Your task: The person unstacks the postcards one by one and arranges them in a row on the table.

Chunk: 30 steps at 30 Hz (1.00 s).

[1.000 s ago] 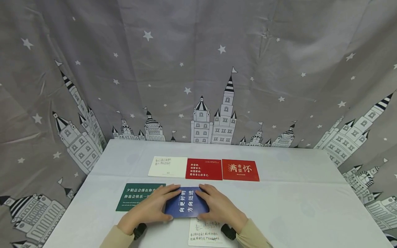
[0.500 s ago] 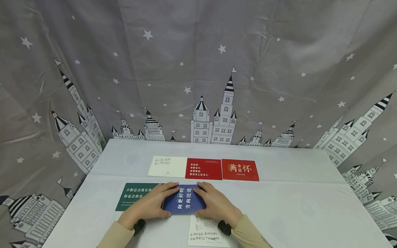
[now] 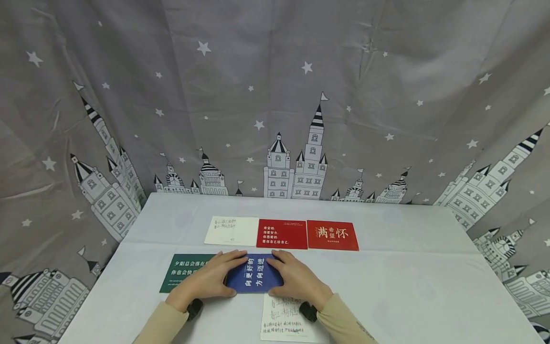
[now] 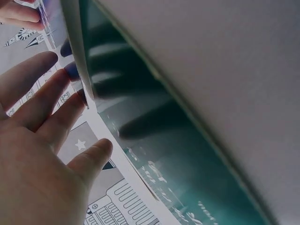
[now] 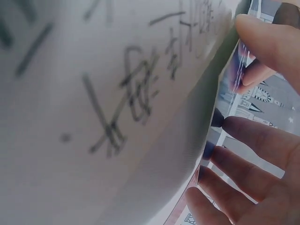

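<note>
A blue card (image 3: 252, 276) with white Chinese writing lies flat at the front middle, its lettering turned sideways. My left hand (image 3: 209, 279) holds its left side, thumb at the near corner and fingers at the far one. On the opposite side my right hand (image 3: 299, 281) grips it the same way. In both wrist views, fingertips meet the blue card's edge. A green card (image 3: 174, 279) lies just left, partly covered by my left hand. Below the blue card is a white card (image 3: 281, 329) with handwriting, its upper right partly covered by my right hand and wrist.
Along the back lie a white handwritten card (image 3: 232, 231), a dark red card (image 3: 282, 234) and a brighter red card (image 3: 333, 235), side by side. They rest on a white table (image 3: 408, 286). A grey curtain (image 3: 240, 71) printed with castles and stars hangs behind.
Both hands have shifted the blue card slightly away from the body and to the left, squaring it up. More of the white card below it shows; the other cards have stayed put.
</note>
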Each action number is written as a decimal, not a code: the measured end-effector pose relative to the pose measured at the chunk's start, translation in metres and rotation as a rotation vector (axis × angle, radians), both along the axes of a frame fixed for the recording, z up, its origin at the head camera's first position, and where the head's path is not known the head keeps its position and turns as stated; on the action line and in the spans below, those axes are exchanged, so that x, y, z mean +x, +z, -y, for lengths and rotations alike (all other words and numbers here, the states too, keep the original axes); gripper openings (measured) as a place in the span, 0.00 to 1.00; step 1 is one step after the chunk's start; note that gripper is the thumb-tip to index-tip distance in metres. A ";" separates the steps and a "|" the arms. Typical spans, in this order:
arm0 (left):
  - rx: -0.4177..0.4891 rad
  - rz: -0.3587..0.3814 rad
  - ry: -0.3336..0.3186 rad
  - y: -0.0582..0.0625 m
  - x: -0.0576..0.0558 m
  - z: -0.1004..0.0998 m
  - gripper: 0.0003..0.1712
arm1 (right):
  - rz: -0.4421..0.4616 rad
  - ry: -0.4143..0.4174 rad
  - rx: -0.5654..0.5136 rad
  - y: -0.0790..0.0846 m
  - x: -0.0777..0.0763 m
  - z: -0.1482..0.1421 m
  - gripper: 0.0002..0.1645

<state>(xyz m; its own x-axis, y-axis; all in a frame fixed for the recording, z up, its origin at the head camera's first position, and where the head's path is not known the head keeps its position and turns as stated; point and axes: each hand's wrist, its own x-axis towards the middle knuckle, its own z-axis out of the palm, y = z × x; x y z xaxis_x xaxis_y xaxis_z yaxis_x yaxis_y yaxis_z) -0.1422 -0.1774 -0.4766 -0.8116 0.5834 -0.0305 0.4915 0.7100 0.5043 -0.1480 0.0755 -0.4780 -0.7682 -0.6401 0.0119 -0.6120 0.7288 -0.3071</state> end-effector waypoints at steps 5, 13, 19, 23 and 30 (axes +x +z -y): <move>-0.008 0.014 0.007 0.001 -0.003 -0.001 0.45 | 0.014 -0.014 0.008 -0.001 -0.001 0.001 0.43; -0.023 0.024 0.011 0.000 -0.005 -0.001 0.45 | 0.035 -0.030 0.006 -0.002 -0.002 0.001 0.43; -0.023 0.034 0.013 -0.001 -0.007 -0.001 0.45 | 0.030 -0.021 -0.015 -0.003 -0.004 0.000 0.42; -0.021 0.041 0.015 -0.001 -0.007 -0.001 0.45 | 0.031 -0.021 -0.015 -0.003 -0.004 0.000 0.42; -0.028 0.037 0.009 -0.002 -0.008 0.000 0.45 | 0.043 -0.025 -0.017 -0.002 -0.003 0.000 0.42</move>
<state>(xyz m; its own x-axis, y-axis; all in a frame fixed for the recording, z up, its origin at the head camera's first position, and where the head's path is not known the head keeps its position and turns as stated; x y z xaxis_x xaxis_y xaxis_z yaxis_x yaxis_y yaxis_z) -0.1497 -0.1771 -0.4787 -0.8146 0.5748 -0.0773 0.4664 0.7284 0.5019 -0.1514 0.0751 -0.4798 -0.7837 -0.6210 -0.0109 -0.5799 0.7379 -0.3452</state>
